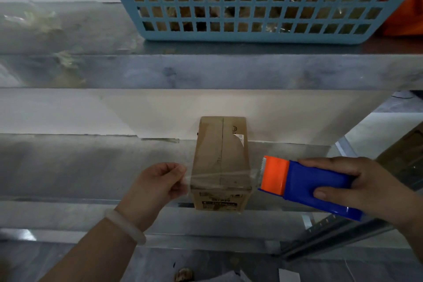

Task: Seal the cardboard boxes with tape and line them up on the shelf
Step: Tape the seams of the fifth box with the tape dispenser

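A small brown cardboard box (220, 155) stands on the metal shelf (91, 167), its near end at the shelf's front edge. A strip of clear tape (219, 176) stretches across the box's top near that end. My left hand (158, 185) pinches the tape's free end just left of the box. My right hand (357, 188) grips a blue and orange tape dispenser (304, 185) just right of the box, its serrated edge pointing at the box.
A blue plastic basket (251, 2) with packets inside sits on the upper shelf (206, 71). An orange object (407, 14) stands beside it at the right. Clear bags (45, 30) lie at upper left. Floor clutter shows below the shelf.
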`<state>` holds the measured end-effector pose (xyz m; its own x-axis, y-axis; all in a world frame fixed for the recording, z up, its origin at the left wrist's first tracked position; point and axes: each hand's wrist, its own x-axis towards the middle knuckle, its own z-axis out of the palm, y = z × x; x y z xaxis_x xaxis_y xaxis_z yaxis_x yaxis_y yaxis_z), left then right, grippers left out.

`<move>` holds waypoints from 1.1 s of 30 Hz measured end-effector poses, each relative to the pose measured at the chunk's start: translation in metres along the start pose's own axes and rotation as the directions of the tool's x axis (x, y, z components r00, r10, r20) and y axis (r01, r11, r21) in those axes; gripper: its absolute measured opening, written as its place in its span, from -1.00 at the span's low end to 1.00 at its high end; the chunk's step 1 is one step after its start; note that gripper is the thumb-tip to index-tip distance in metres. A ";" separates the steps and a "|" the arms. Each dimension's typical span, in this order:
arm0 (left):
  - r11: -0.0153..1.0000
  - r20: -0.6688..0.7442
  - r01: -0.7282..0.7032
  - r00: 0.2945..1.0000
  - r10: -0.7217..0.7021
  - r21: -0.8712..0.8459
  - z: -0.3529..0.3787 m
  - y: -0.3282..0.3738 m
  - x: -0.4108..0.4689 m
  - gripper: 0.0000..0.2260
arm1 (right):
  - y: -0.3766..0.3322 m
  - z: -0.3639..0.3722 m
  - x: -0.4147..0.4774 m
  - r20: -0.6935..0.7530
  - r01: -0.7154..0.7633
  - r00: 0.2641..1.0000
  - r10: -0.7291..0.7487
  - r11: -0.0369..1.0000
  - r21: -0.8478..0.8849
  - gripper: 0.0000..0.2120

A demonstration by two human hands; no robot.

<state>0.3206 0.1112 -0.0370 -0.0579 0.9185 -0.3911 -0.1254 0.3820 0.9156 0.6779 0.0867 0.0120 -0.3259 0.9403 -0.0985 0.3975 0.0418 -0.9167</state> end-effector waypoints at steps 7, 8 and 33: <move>0.990 0.105 0.137 0.986 -0.132 -0.041 -0.007 0.012 0.001 -0.74 | -0.006 -0.002 0.003 -0.032 0.044 0.998 -0.046 0.997 -0.060 -0.38; 0.990 0.095 0.137 0.986 -0.134 -0.025 -0.009 0.014 0.001 -0.78 | -0.005 -0.002 0.004 -0.031 0.050 0.998 -0.052 0.997 -0.063 -0.37; 0.765 -0.077 -0.341 0.889 0.451 0.546 -0.003 -0.051 0.014 -0.84 | 0.029 0.011 0.010 -0.025 -0.022 0.999 0.020 0.998 -0.056 -0.57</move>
<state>0.3235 0.1045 -0.0892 -0.1845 0.9811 0.0583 0.4644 0.0347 0.8849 0.6762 0.0939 -0.0197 -0.2959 0.9492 -0.1070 0.4519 0.0404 -0.8911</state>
